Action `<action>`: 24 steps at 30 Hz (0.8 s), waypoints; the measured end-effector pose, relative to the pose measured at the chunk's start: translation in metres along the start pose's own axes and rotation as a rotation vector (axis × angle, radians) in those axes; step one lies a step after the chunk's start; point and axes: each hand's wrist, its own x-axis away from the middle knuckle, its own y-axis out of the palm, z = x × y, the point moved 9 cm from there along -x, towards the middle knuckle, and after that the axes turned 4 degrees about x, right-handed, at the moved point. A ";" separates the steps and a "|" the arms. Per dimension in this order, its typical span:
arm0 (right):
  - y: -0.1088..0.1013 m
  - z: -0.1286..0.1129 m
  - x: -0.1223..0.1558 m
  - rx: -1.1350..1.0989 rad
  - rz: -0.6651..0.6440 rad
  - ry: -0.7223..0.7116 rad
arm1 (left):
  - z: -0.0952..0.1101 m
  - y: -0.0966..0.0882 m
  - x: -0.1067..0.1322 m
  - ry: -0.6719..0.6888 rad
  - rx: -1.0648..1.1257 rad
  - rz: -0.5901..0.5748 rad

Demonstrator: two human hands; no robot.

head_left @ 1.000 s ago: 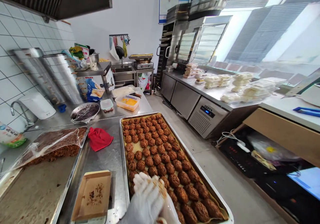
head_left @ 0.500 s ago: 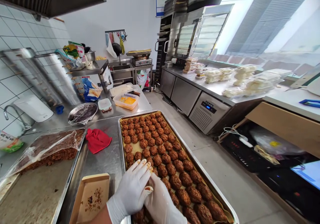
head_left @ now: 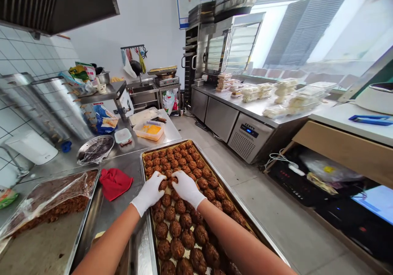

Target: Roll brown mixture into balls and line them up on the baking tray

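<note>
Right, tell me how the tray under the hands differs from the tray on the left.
The tray under the hands is filled with rows of separate round brown pieces on a liner; the left tray holds one brown slab at its far end, its near part bare metal. The first lies uncovered; clear plastic film drapes the slab on the left one. Both gloved hands, left hand and right hand, touch only the first. Both are shallow steel trays.

White disposable gloves on left hand (head_left: 150,193), right hand (head_left: 187,188); forearms bare
</note>
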 end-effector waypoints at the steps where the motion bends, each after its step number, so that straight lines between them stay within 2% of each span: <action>1: 0.006 0.001 -0.006 0.075 -0.030 -0.020 | -0.006 0.006 -0.004 0.003 -0.021 -0.026; 3: 0.019 0.004 -0.015 0.205 -0.091 -0.042 | -0.015 0.016 -0.006 0.014 -0.059 -0.072; 6: 0.034 0.008 -0.023 0.348 -0.147 -0.033 | -0.021 0.019 0.001 0.036 -0.085 -0.115; 9: 0.041 0.009 -0.027 0.426 -0.168 -0.013 | -0.022 0.015 0.007 0.037 -0.090 -0.128; 14: 0.044 0.006 -0.026 0.421 -0.184 0.027 | -0.018 0.004 0.012 0.021 -0.071 -0.068; 17: 0.035 0.005 -0.024 0.326 -0.171 0.070 | -0.012 -0.016 0.020 0.002 -0.049 0.037; 20: 0.007 0.000 -0.017 0.127 -0.083 0.096 | -0.004 -0.052 0.037 -0.041 -0.023 0.212; 22: -0.013 -0.011 -0.002 -0.061 -0.030 0.083 | 0.009 -0.075 0.051 -0.062 0.000 0.328; 24: -0.022 -0.031 0.024 -0.265 -0.034 0.045 | 0.032 -0.092 0.066 -0.075 0.020 0.437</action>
